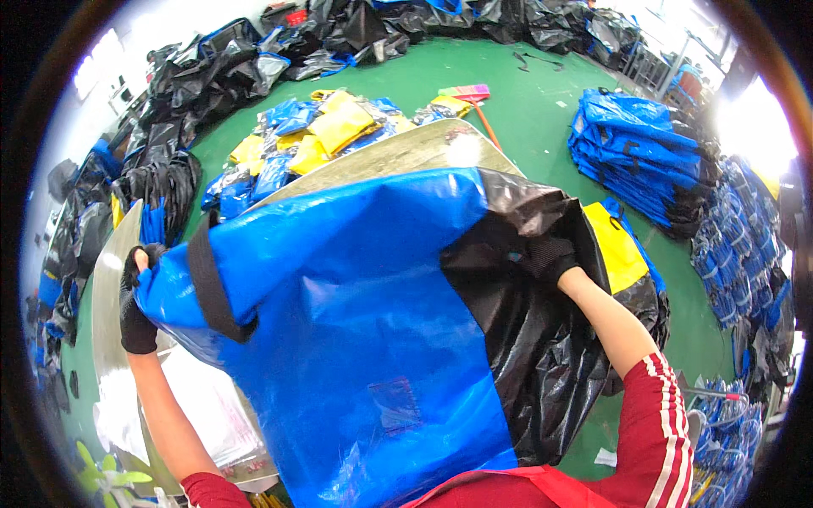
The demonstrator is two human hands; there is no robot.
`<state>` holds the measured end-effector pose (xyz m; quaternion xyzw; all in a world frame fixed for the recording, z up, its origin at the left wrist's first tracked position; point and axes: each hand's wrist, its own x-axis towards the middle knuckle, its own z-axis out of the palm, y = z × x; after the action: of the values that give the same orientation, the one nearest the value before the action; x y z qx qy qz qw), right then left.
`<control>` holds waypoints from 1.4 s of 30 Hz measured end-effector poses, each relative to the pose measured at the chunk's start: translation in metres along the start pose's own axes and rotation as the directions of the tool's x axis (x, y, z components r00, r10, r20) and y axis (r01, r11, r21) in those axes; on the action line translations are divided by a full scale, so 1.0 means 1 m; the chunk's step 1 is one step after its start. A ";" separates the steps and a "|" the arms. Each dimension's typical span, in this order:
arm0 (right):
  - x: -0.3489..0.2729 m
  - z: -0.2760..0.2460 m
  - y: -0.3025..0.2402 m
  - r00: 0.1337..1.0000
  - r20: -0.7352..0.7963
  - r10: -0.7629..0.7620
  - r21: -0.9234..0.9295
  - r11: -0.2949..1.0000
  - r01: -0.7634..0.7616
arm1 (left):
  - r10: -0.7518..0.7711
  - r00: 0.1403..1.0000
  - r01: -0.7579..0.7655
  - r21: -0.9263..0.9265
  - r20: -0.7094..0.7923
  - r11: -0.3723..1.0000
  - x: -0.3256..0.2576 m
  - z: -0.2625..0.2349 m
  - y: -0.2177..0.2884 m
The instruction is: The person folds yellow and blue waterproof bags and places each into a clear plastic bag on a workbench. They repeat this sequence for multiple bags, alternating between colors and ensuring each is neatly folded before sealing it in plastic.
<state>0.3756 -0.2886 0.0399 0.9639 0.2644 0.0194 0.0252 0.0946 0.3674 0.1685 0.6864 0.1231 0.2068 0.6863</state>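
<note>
A large blue-and-black plastic tarpaulin bag (364, 339) is spread out in front of me, slack and creased, over the table. A black webbing strap (212, 279) runs across its upper left part. My left hand (140, 292), in a black glove, is closed on the bag's left edge with a bare thumb tip showing. On the right, my black-gloved right hand (546, 256) holds the crumpled black section near the top edge. Its fingers partly blend into the dark folds.
Beneath the bag is a pale table (373, 165), with clear plastic sheets (203, 406) at its left. Yellow and blue packed bags (313, 135) lie on the green floor beyond, near a broom (483, 110). Blue bag stacks (635, 148) stand right; black bags (220, 76) line the back.
</note>
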 end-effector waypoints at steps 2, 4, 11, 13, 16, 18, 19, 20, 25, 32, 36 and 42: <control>-0.001 0.001 0.000 1.000 -0.022 -0.017 0.057 0.998 0.019 | 0.131 0.987 -0.075 0.448 -0.096 0.891 -0.030 0.040 0.034; -0.001 0.000 -0.003 0.998 -0.061 -0.022 0.077 0.997 0.027 | -0.029 0.986 -0.070 0.560 0.166 0.826 -0.059 0.070 0.066; 0.000 -0.012 -0.012 0.983 0.179 0.049 0.069 0.996 -0.062 | 0.734 0.678 -0.405 0.850 0.034 0.335 -0.066 0.054 0.067; 0.003 -0.011 -0.011 0.964 0.253 0.078 0.059 0.994 -0.096 | 0.506 0.746 -0.521 0.095 -0.432 0.848 -0.027 0.022 0.038; 0.008 -0.005 -0.014 0.969 0.227 0.095 0.011 0.995 -0.100 | -0.028 0.920 0.064 0.080 -0.390 0.995 -0.015 -0.015 -0.051; 0.008 -0.004 -0.021 0.999 -0.039 -0.030 0.025 0.999 0.031 | -0.179 0.962 0.220 0.197 -0.204 0.955 -0.030 -0.019 -0.117; 0.006 -0.006 -0.025 0.997 -0.069 -0.041 -0.030 0.999 0.039 | -0.230 0.964 0.257 0.246 -0.130 0.935 -0.043 -0.015 -0.142; 0.003 -0.008 -0.033 1.000 -0.010 -0.022 0.022 1.000 0.023 | -0.240 0.969 0.248 0.340 -0.067 0.907 -0.054 -0.010 -0.155; 0.010 -0.031 -0.056 0.930 0.346 -0.121 0.010 0.992 0.126 | -0.218 0.973 0.227 -0.152 0.072 0.962 -0.078 0.025 -0.111; 0.048 -0.037 -0.048 0.994 -0.044 -0.097 0.345 0.932 0.106 | 0.064 0.970 0.136 0.740 -0.235 0.659 -0.053 0.038 -0.130; 0.050 -0.064 -0.060 0.742 -0.554 -0.376 0.154 0.830 0.535 | 0.349 0.926 0.111 0.986 -0.147 0.122 -0.066 0.124 -0.147; 0.096 -0.136 -0.083 0.922 -0.207 -0.328 -0.011 0.943 0.333 | 0.162 0.729 -0.684 0.695 0.665 0.223 -0.087 0.356 -0.162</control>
<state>0.4095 -0.1632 0.1730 0.8985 0.4245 0.1113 -0.0114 0.1974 0.0157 0.0078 0.9764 -0.1493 0.1189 0.1013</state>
